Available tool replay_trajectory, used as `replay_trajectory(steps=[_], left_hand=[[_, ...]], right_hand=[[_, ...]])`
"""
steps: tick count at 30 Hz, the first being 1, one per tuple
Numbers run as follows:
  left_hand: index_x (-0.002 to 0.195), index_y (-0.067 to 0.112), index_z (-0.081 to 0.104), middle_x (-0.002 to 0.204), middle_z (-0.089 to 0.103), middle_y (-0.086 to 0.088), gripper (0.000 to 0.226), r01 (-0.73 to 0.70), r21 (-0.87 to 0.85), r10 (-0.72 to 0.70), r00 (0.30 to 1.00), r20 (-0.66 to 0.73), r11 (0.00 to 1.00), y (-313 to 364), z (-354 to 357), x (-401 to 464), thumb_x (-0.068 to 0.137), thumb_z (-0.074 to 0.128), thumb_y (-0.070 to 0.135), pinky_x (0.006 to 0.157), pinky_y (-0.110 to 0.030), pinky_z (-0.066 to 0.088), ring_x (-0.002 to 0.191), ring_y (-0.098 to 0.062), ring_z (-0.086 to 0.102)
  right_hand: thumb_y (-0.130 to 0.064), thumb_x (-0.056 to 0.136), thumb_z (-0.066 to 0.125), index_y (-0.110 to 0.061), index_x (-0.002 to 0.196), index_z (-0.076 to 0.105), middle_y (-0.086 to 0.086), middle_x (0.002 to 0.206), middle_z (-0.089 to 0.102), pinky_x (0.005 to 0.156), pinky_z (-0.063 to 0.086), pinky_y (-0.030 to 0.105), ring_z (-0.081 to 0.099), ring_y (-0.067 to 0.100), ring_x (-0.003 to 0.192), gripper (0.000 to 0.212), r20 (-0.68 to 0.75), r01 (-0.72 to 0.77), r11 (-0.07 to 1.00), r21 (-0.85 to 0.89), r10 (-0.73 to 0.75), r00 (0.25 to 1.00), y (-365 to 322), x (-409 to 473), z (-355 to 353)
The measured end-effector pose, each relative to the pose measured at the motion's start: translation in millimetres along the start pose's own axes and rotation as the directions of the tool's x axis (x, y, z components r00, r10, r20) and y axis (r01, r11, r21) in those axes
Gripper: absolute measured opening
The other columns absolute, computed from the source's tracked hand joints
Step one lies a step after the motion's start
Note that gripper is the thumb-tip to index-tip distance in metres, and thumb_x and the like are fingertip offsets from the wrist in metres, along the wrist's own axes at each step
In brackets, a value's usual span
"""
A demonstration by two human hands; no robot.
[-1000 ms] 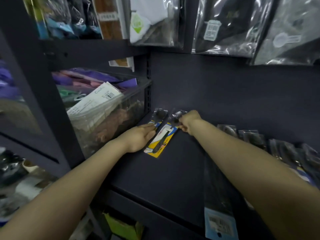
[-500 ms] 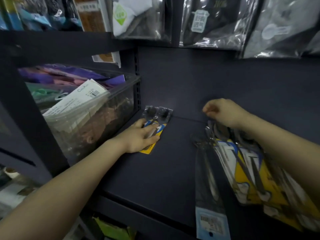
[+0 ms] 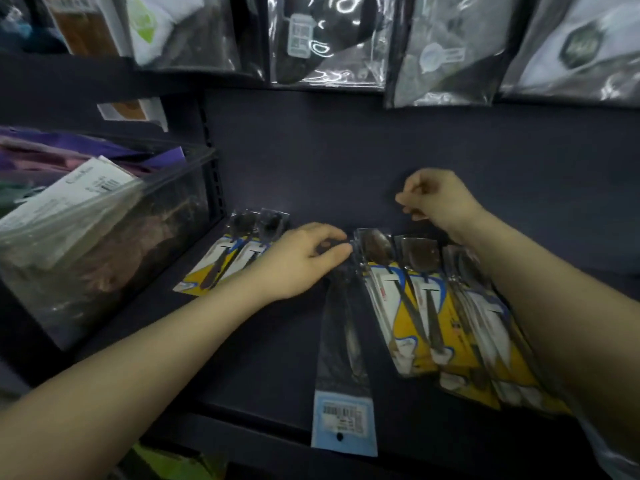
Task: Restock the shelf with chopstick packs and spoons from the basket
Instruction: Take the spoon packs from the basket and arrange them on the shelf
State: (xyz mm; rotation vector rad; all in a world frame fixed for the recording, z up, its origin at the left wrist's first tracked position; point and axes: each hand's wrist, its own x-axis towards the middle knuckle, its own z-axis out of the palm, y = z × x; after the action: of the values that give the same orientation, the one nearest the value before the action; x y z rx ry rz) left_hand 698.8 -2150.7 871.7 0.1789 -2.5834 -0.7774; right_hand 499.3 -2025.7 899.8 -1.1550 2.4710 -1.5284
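Observation:
Two yellow-and-blue spoon packs (image 3: pixel 232 255) lie side by side at the back left of the dark shelf (image 3: pixel 263 362). Several more spoon packs (image 3: pixel 426 306) lie fanned out on the right, partly under my right forearm. A long dark pack with a pale blue label (image 3: pixel 343 362) lies between them, overhanging the shelf's front edge. My left hand (image 3: pixel 300 259) rests on the shelf with its fingertips touching the top of that long pack. Above the right-hand packs hovers my right hand (image 3: pixel 434 199), its fingers curled in with nothing visible in them.
A clear plastic bin (image 3: pixel 104 237) full of bagged goods stands on the left, against the shelf upright. Bagged items (image 3: pixel 329 39) hang along the top over the shelf's back wall. Something green (image 3: pixel 166 462) shows below the shelf's front edge.
My left hand has left the two spoon packs at the back left and moved right to the long dark pack. My right hand has lifted a little above the right-hand packs.

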Motion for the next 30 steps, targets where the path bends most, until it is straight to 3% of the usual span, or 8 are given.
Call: replay_trajectory(steps=[4, 8, 15, 18, 21, 24, 26, 30], left_hand=[[0.111, 0.01, 0.061, 0.11, 0.063, -0.008, 0.029, -0.001, 0.027, 0.001, 1.0, 0.012, 1.0, 15, 14, 8, 0.087, 0.057, 0.026, 0.084, -0.027, 0.045, 0.096, -0.02, 0.06], [0.111, 0.01, 0.06, 0.111, 0.064, -0.006, 0.027, 0.03, 0.003, -0.03, 1.0, -0.008, 1.0, 16, 18, 4, 0.087, 0.058, 0.022, 0.083, -0.026, 0.044, 0.095, -0.019, 0.061], [0.123, 0.01, 0.05, 0.11, 0.062, -0.004, 0.038, 0.211, -0.385, -0.247, 0.968, -0.046, 0.898, 32, 20, 0, 0.087, 0.057, 0.021, 0.099, -0.03, 0.042, 0.099, -0.012, 0.058], [0.114, 0.012, 0.055, 0.093, 0.067, 0.002, 0.026, 0.253, -0.661, -0.292, 0.955, 0.053, 0.706, 49, 23, -7, 0.089, 0.055, 0.017, 0.081, -0.025, 0.051, 0.08, -0.008, 0.064], [0.098, 0.014, 0.06, 0.075, 0.068, 0.002, 0.016, 0.26, -0.711, -0.295, 0.952, 0.078, 0.653, 48, 20, -18, 0.088, 0.052, 0.004, 0.056, -0.017, 0.052, 0.058, -0.005, 0.064], [0.089, 0.018, 0.064, 0.074, 0.068, -0.002, 0.017, 0.333, -0.644, -0.373, 0.924, 0.08, 0.689, 32, 9, -36, 0.088, 0.053, 0.005, 0.053, -0.018, 0.049, 0.057, -0.008, 0.061], [0.086, 0.02, 0.064, 0.079, 0.066, -0.005, 0.016, 0.388, -0.583, -0.432, 0.899, 0.069, 0.714, 19, -1, -49, 0.089, 0.053, 0.007, 0.055, -0.018, 0.048, 0.06, -0.009, 0.059], [0.087, 0.022, 0.062, 0.071, 0.067, 0.007, 0.02, 0.399, -0.469, -0.471, 0.881, -0.041, 0.788, -2, -23, -69, 0.09, 0.051, 0.004, 0.047, -0.005, 0.042, 0.053, 0.006, 0.058]], right_hand=[[-0.006, 0.081, 0.067, -0.003, 0.102, 0.062, 0.011, 0.089, 0.066, 0.086, 0.046, 0.03, 0.061, 0.023, 0.089, 0.022, 0.247, 0.047, 0.954, -0.295, 0.028, 0.969, 1, -7, 12], [-0.012, 0.085, 0.062, -0.006, 0.099, 0.066, 0.01, 0.105, 0.068, 0.076, 0.036, 0.021, 0.061, 0.024, 0.099, 0.016, 0.229, 0.084, 0.876, -0.475, 0.031, 0.973, 15, -17, 36], [-0.012, 0.094, 0.049, -0.018, 0.07, 0.052, 0.0, 0.066, 0.049, 0.044, 0.041, 0.016, 0.044, 0.01, 0.057, 0.025, 0.128, -0.071, 0.98, 0.186, 0.048, 0.991, -25, -14, -2], [-0.015, 0.095, 0.049, -0.018, 0.072, 0.051, 0.001, 0.07, 0.049, 0.038, 0.041, 0.015, 0.045, 0.012, 0.057, 0.023, 0.051, -0.037, 0.948, 0.315, 0.022, 0.998, -41, -16, -2], [-0.019, 0.096, 0.048, -0.015, 0.074, 0.055, 0.002, 0.07, 0.052, 0.043, 0.043, 0.018, 0.048, 0.011, 0.056, 0.023, 0.085, -0.055, 0.899, 0.435, 0.02, 0.996, -41, -21, 9], [-0.028, 0.095, 0.047, -0.008, 0.086, 0.063, 0.007, 0.083, 0.061, 0.067, 0.047, 0.029, 0.055, 0.014, 0.072, 0.027, 0.23, -0.016, 1.0, -0.001, 0.015, 0.973, -15, -21, 21], [-0.026, 0.09, 0.057, -0.006, 0.099, 0.065, 0.007, 0.098, 0.064, 0.087, 0.046, 0.033, 0.058, 0.02, 0.091, 0.024, 0.312, 0.075, 0.912, -0.403, 0.06, 0.948, 7, -21, 29], [-0.019, 0.079, 0.07, -0.008, 0.091, 0.066, 0.007, 0.094, 0.064, 0.086, 0.047, 0.033, 0.059, 0.023, 0.094, 0.017, 0.238, -0.042, 0.938, -0.344, 0.131, 0.963, 19, -23, 35]])
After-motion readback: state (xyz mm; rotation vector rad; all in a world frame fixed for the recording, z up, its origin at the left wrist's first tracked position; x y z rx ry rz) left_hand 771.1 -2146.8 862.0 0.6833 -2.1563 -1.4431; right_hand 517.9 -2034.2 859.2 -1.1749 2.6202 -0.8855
